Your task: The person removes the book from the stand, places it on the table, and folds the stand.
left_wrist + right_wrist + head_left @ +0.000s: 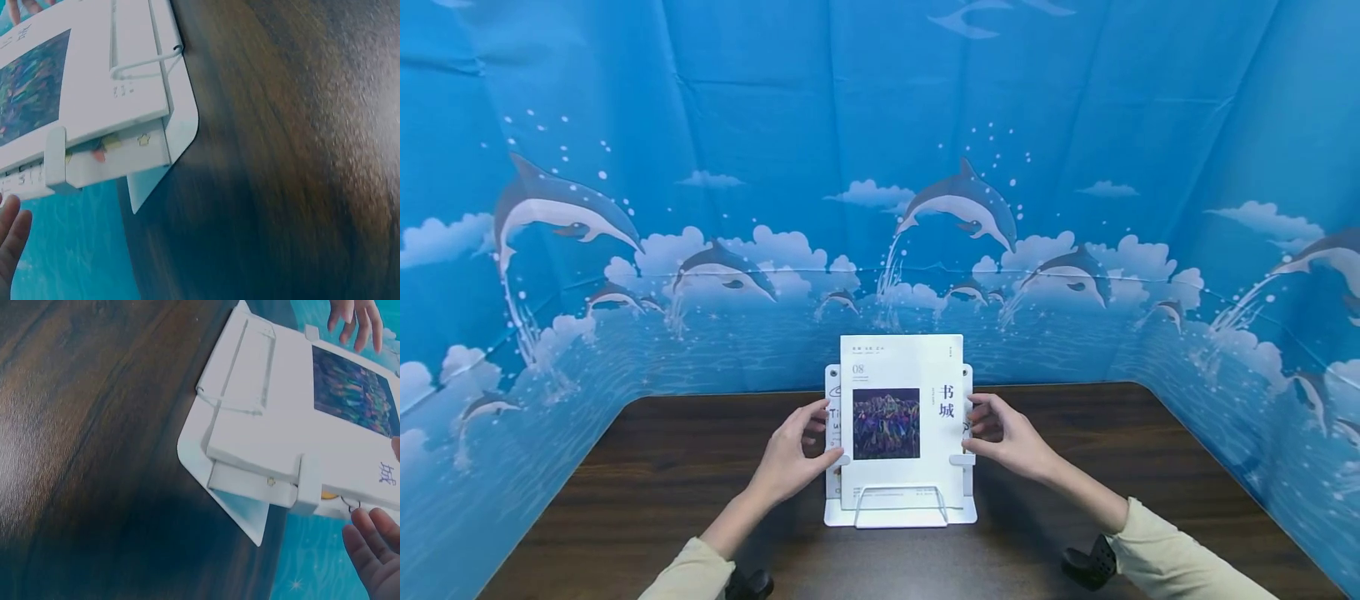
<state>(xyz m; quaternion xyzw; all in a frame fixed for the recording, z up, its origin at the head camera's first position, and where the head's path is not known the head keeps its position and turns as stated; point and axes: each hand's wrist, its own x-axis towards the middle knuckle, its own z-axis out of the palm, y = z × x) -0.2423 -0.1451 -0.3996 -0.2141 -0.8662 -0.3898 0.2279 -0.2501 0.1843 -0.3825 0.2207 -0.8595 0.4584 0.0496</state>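
Note:
A white book [902,367] with a dark mountain picture and purple Chinese characters stands on a white book stand [966,510]. Behind it is a wider white book or sheet [832,425] with printed letters, showing at both sides. White side clips [55,156] reach over the front, and a wire loop [901,488] crosses the lower cover. At the left edge my left hand [792,454] has its fingers spread, thumb near the clip. My right hand [1011,437] is at the right edge, fingers apart and loosely bent. Neither visibly pinches anything; exact fingertip contact is unclear.
The dark wooden table [685,475] lies under the stand. A blue curtain printed with dolphins [880,100] surrounds its back and sides. Black devices are strapped at both wrists, the right one [1090,562] hanging below the sleeve.

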